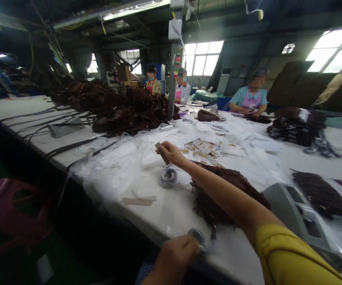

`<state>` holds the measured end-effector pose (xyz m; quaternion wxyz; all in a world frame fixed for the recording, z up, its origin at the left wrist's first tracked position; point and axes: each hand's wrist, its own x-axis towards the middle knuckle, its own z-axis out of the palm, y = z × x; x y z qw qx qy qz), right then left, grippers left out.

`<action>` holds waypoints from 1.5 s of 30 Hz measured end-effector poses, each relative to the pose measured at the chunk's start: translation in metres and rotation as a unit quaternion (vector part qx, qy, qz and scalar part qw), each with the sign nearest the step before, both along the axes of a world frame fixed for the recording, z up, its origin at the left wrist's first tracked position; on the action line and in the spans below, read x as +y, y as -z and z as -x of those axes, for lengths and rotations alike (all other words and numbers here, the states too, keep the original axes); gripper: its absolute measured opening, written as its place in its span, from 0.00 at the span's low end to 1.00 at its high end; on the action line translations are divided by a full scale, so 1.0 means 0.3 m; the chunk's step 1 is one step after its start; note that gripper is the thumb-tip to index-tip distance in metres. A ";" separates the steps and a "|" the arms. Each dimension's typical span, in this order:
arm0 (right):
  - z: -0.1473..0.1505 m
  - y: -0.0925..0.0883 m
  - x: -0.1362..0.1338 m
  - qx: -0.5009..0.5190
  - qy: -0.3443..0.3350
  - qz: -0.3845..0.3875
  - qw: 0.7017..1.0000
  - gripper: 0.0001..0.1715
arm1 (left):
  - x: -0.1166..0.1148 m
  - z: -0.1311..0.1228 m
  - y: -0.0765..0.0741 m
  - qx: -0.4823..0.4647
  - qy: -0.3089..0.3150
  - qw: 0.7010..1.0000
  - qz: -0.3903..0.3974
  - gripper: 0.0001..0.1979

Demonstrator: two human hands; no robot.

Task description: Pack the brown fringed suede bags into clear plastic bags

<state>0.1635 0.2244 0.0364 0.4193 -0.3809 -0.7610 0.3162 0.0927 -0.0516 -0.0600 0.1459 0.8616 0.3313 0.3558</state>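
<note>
At the table's front edge, my left hand (175, 257) is closed around a grey coiled strap (197, 236), which looks rolled into a ring. Farther out over the table, my right hand (172, 153) pinches a narrow brown card strip (162, 155) between thumb and fingers. Just below that hand, a second grey coil (168, 179) lies on the tabletop. Flat brown strips (138, 201) rest nearer the edge. Under my right forearm is a dark brown leather-like bag (242, 184) with fringe, partly hidden by the arm.
Loose brown tags (203, 149) lie among white sheets and clear plastic bags (111, 166). Dark brown bags (123, 107) are heaped at the back left. A grey tape dispenser-like device (292, 213) stands right. A co-worker (249, 97) handles dark pieces across the table. A red stool (10, 209) stands left.
</note>
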 end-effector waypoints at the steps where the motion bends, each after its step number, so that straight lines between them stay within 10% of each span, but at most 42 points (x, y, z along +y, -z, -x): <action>1: -0.015 -0.024 -0.028 0.056 0.009 0.041 0.998 0.14 | -0.003 -0.002 -0.002 -0.001 -0.002 1.000 0.008 0.12; 10: -0.370 -0.108 -0.609 0.245 0.013 0.260 0.934 0.17 | 0.048 0.033 -0.121 -0.055 0.006 0.960 0.273 0.15; 18: -0.463 0.134 -1.172 0.212 0.164 0.385 0.883 0.18 | 0.082 0.029 -0.151 -0.155 0.006 0.818 0.553 0.18; 24: -0.383 0.202 -1.203 0.169 0.242 0.358 0.886 0.10 | 0.045 0.008 -0.157 -0.220 -0.052 0.754 0.617 0.21; 34: -0.305 0.200 -1.161 0.233 0.207 0.332 0.890 0.14 | -0.024 -0.020 -0.186 -0.213 -0.080 0.842 0.489 0.19; 45: -0.298 0.230 -1.158 0.256 0.207 0.298 0.896 0.13 | -0.024 -0.017 -0.177 -0.229 -0.084 0.863 0.443 0.18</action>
